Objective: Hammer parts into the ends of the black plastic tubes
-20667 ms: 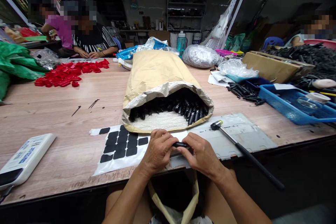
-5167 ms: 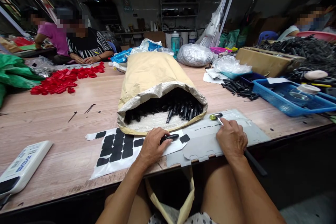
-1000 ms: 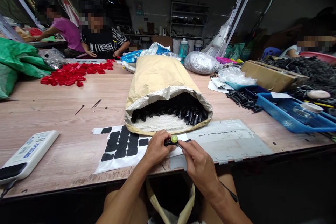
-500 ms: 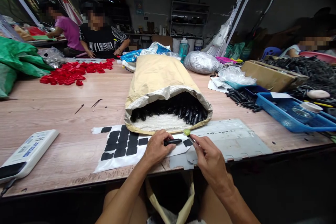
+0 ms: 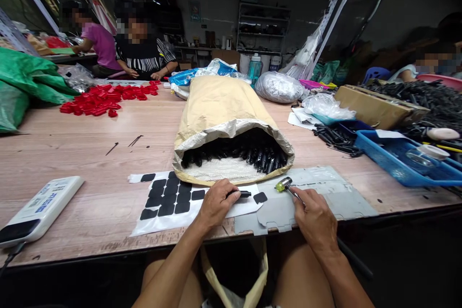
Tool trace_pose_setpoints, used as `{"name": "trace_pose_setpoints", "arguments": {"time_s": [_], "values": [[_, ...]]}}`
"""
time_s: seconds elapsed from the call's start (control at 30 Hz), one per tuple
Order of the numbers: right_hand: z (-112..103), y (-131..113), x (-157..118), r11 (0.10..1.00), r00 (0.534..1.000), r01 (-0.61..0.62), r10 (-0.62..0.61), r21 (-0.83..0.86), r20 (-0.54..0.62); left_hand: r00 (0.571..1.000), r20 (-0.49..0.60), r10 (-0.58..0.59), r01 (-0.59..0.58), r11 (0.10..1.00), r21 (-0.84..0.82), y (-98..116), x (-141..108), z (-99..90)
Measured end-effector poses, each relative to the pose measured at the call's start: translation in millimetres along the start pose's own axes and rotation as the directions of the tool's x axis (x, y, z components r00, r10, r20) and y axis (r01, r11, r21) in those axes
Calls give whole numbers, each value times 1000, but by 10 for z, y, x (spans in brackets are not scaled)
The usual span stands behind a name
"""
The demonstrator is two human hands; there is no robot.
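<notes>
My left hand (image 5: 218, 204) is closed on a black cylindrical piece (image 5: 244, 194) above a white sheet (image 5: 151, 225) that bears several black rounded squares. One black square (image 5: 260, 198) lies to the right of that piece. My right hand (image 5: 314, 214) grips the metal handle of a small hammer (image 5: 285, 183) with a yellow-green tip, over a grey mat (image 5: 325, 187). Directly beyond my hands, a tan sack (image 5: 224, 101) lies with its mouth open toward me, and many black pieces (image 5: 265, 156) show inside.
A white device (image 5: 46, 207) lies at the left, with red parts (image 5: 99, 101) and a green bag (image 5: 32, 77) behind it. Blue trays (image 5: 393, 159) and a heap of black parts (image 5: 404, 96) are at the right. Two people sit across the table; another person is far right.
My right hand has moved right, away from the black piece, and the hammer now shows its head. My left hand has stayed nearly in place. The view has shifted slightly.
</notes>
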State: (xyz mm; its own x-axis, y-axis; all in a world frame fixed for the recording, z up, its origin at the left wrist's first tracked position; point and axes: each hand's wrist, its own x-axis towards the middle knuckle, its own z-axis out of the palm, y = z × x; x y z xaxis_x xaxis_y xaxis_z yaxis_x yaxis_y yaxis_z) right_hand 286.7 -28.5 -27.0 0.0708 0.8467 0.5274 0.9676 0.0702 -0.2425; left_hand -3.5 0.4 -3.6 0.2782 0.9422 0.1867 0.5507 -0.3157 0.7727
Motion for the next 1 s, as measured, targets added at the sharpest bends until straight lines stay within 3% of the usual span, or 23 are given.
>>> {"name": "trace_pose_setpoints", "arguments": {"time_s": [0.13,0.6,1.0], "values": [[24,23,37,999,999,10,-12,-51,-29,1000,3,-5,5,1000,20,-10,0,12],[101,269,328,967,986,-167,161,-192,-49,1000,0,-14,14,998,69,1,1,24],[150,234,282,957,984,-154,126,-246,-127,1000,3,4,-4,994,109,-11,6,32]]}}
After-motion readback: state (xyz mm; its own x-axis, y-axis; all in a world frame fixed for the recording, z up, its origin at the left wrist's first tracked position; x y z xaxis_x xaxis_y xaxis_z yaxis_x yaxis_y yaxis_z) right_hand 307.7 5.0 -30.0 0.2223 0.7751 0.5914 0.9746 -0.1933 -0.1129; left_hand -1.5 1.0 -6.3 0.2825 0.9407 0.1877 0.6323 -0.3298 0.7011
